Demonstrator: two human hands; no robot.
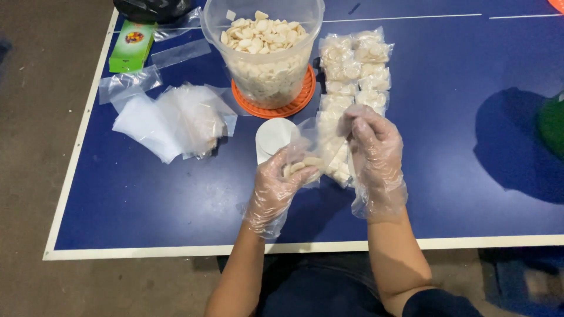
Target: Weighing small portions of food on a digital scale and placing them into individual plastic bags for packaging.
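Both my hands wear thin clear plastic gloves. My left hand [276,185] cups a few pale peeled cloves and holds the lower part of a small clear plastic bag [311,138]. My right hand [373,147] pinches the top edge of the same bag. The bag hangs just above the blue table [147,199], in front of a large clear tub [264,58] full of pale cloves that stands on an orange lid [296,103].
Two rows of filled small bags [355,67] lie right of the tub. A pile of empty clear bags [170,120] lies at the left, with a green box [133,46] behind it. A small white cup [274,136] stands near my left hand. The table's white edge [176,251] runs close to me.
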